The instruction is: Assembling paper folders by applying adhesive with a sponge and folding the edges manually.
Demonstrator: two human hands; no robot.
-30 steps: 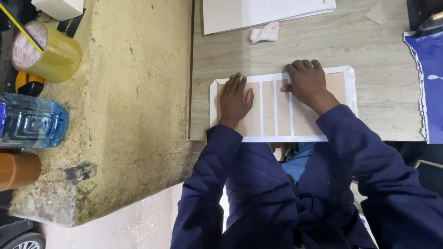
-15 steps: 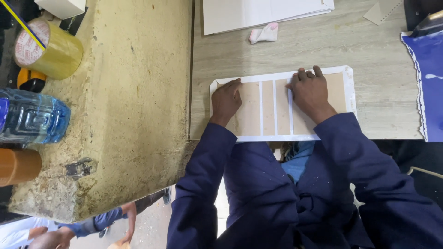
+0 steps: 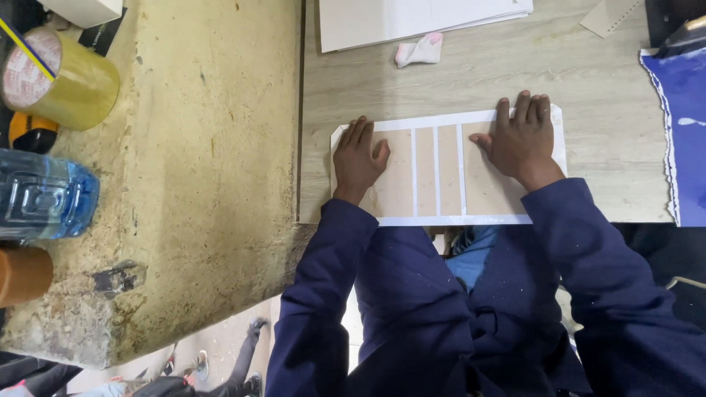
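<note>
A white sheet with tan cardboard panels (image 3: pixel 437 170) lies flat on the wooden table (image 3: pixel 588 81) near its front edge. My left hand (image 3: pixel 358 156) presses flat on the sheet's left panel, fingers spread. On the right panel rests my right hand (image 3: pixel 521 137), palm down, its fingertips reaching the far white border. Both arms wear dark blue sleeves. Neither hand grips anything.
A stack of white sheets (image 3: pixel 412 18) and a small pink-white scrap (image 3: pixel 419 51) lie at the table's far side. Blue paper (image 3: pixel 684 140) covers the right. On the stained yellowish counter (image 3: pixel 198 169) to the left stand a tape roll (image 3: pixel 59 77) and a blue water bottle (image 3: pixel 44 195).
Both hands have slid outward along the sheet: the left toward its left end, the right toward its right end. The sheet has stayed in place.
</note>
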